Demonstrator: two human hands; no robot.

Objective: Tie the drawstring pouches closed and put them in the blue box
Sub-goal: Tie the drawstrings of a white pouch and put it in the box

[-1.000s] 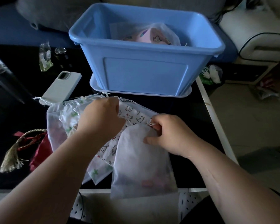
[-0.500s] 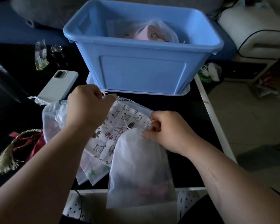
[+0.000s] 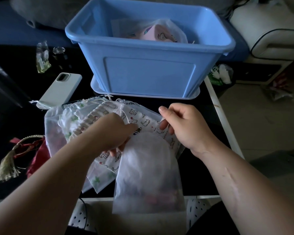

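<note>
While a white pouch (image 3: pixel 148 170) lies atop a pile of pouches (image 3: pixel 85 119) on the black table (image 3: pixel 193 177), the left hand (image 3: pixel 115 133) grips its gathered top. The right hand (image 3: pixel 183 128) pinches its drawstring (image 3: pixel 161 122); the blue box (image 3: pixel 149 72) stands just behind.

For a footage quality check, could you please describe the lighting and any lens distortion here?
Head view: dim, underexposed; the black table swallows detail, the blue box is best lit; its rim bows slightly from the wide-angle lens; the left hand gripping the white pouch lies in shade.
</note>
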